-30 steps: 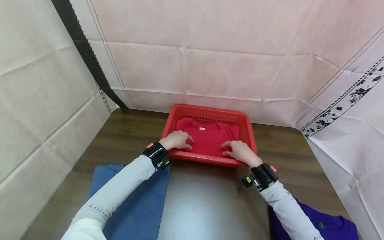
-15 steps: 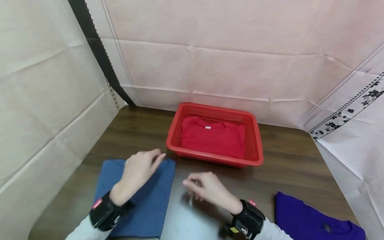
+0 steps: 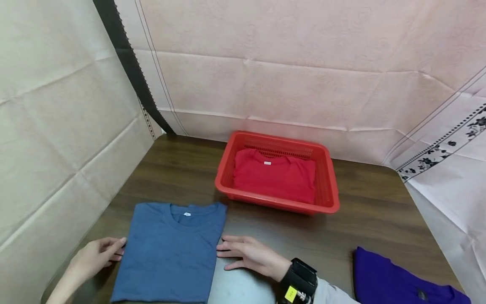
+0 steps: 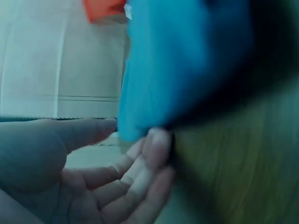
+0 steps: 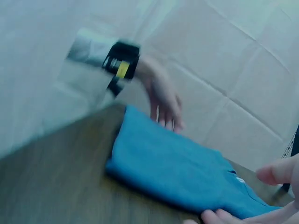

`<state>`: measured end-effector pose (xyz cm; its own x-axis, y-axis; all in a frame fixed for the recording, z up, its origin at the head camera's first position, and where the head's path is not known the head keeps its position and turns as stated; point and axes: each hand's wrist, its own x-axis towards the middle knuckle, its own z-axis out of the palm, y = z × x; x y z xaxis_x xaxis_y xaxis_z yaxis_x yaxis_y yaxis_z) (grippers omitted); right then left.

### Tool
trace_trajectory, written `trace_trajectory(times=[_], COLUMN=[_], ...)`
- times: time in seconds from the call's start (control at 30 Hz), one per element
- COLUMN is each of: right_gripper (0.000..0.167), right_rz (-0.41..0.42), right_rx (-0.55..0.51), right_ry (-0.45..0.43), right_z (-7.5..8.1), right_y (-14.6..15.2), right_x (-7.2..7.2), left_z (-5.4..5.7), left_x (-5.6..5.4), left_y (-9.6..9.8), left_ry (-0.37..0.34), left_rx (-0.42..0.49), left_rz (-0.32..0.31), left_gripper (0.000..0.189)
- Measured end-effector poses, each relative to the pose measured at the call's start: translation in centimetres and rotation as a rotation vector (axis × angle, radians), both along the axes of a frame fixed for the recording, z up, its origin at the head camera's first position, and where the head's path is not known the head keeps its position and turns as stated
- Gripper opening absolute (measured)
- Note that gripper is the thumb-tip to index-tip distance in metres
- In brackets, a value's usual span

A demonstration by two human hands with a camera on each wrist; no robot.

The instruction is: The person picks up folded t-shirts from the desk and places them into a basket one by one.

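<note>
Head view — hands point(image 3: 248, 255) left red basket point(image 3: 326, 202), now flanking blue shirt point(image 3: 171, 253).

- A red basket point(image 3: 334, 185) is sitting at the far middle of the wooden table point(image 3: 379, 215), holding a folded red shirt point(image 3: 275, 177).
- A purple shirt point(image 3: 395, 280) is lying at the near right corner.
- Pale creased sheets point(image 3: 288, 76) are hanging around the table.

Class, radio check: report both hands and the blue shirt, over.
Left hand open at blue shirt left edge. Right hand open, fingertips at its right edge. Shirt folded flat on table. Nothing on top.
</note>
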<state>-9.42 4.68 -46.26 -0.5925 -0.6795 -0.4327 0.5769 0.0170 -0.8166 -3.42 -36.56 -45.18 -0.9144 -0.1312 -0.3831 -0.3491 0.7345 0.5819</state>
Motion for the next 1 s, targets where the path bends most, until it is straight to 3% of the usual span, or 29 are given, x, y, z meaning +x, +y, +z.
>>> trace_trajectory(times=[0.1,0.2,0.27,0.37,0.43,0.5,0.6,0.8,1.0], right_gripper=[0.059,0.036,0.036,0.055,0.08,0.087,0.091,0.09,0.082], right_rz=[-0.023,-0.019,-0.003,0.035,0.045,0.041,-0.01,-0.136,-0.141], right_rx=[-0.003,0.0,-0.019,-0.086,-0.116,-0.13,-0.131,-0.15,-0.166], right_ry=[-0.043,-0.049,-0.058,-0.097,-0.117,-0.12,-0.103,-0.077,-0.035], right_z=[-0.2,-0.4,-0.4,-0.5,-0.8,-1.2,-1.8,-2.4,-1.8], right_y=[-1.3,-2.6,-3.3,-4.1,-4.5,-4.9,-5.5,-6.6,-6.6], right_x=[-0.2,-0.3,-0.3,-0.3,-0.3,-0.3,-0.1,0.3,0.4], left_z=[-0.7,-1.0,-1.1,-1.5,-2.0,-2.6,-3.4,-3.8,-2.9], left_x=[-0.4,-0.7,-0.8,-0.9,-0.8,-0.7,-0.6,-0.9,-0.6], left_y=[0.1,0.3,0.5,0.5,0.4,0.2,0.0,0.3,0.2], left_ry=[-0.073,-0.108,-0.134,-0.178,-0.217,-0.256,-0.282,-0.257,-0.255], left_rx=[0.201,0.28,0.34,0.515,0.657,0.811,0.957,1.039,1.094], left_rz=[0.033,0.022,0.01,-0.014,-0.039,-0.064,-0.091,-0.088,-0.093], left_gripper=[0.068,0.07,0.076,0.082,0.086,0.083,0.083,0.088,0.088])
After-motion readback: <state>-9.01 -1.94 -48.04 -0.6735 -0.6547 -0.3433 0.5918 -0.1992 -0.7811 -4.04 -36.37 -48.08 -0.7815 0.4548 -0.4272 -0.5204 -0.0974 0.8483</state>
